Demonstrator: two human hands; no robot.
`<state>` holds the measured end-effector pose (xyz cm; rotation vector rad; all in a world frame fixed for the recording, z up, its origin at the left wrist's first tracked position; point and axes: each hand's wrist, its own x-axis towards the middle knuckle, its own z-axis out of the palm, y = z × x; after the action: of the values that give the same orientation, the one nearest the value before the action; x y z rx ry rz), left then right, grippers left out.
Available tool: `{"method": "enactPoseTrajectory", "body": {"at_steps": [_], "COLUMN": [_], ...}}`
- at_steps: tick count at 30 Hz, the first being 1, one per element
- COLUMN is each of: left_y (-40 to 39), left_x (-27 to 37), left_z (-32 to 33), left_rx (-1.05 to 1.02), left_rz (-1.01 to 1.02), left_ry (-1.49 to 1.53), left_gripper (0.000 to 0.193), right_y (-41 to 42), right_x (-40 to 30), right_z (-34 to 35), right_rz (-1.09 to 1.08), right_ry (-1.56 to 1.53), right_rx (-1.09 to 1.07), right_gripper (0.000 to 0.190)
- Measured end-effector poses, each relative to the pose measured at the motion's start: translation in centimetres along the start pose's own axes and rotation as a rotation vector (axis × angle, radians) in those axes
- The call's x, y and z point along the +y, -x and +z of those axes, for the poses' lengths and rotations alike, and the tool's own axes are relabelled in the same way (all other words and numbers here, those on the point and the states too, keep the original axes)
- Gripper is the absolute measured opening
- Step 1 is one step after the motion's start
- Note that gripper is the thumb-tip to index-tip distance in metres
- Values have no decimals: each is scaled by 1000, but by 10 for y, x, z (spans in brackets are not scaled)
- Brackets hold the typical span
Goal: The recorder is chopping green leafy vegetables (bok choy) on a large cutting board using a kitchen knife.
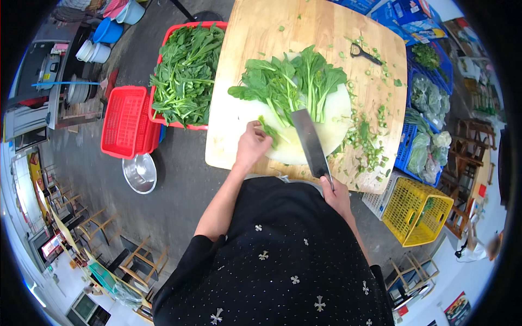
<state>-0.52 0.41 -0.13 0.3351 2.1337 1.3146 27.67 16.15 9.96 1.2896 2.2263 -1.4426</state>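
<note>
My right hand (336, 195) grips the handle of a cleaver (309, 142), whose broad dark blade points away from me over a round pale cutting board (293, 151). Across the far part of that board lie stalks of leafy greens (316, 87), their cut stems towards me and some close to the blade's tip. My left hand (253, 142) is at the board's near left edge with its fingers curled. A small leafy sprig (269, 132) lies right at the fingertips; whether they pinch it or only touch it is not clear.
Chopped stem bits (369, 150) litter the wooden table (261, 24) on the right, near a black peeler (366, 54). A red crate of greens (185, 75) adjoins the left edge. Stacked red baskets (124, 122), a steel bowl (139, 173) and a yellow crate (418, 212) stand lower.
</note>
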Motion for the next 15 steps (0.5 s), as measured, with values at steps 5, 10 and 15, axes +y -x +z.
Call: {"method": "enactPoseTrajectory", "body": {"at_steps": [5, 10, 15], "left_y": [-4, -20, -33], "left_x": [39, 32, 32], "left_z": [14, 23, 10], "left_rx": [-37, -42, 39], "left_rz": [16, 136, 105], "left_ry": [-417, -505, -450], "left_gripper": [53, 45, 41], "right_y": [-7, -2, 6], "right_x": [23, 34, 48], "right_z": [-1, 5, 3], "right_rz": [119, 40, 24], "right_ry": [-155, -123, -45], "right_rx": [76, 194, 165], "right_gripper": [37, 39, 36]}}
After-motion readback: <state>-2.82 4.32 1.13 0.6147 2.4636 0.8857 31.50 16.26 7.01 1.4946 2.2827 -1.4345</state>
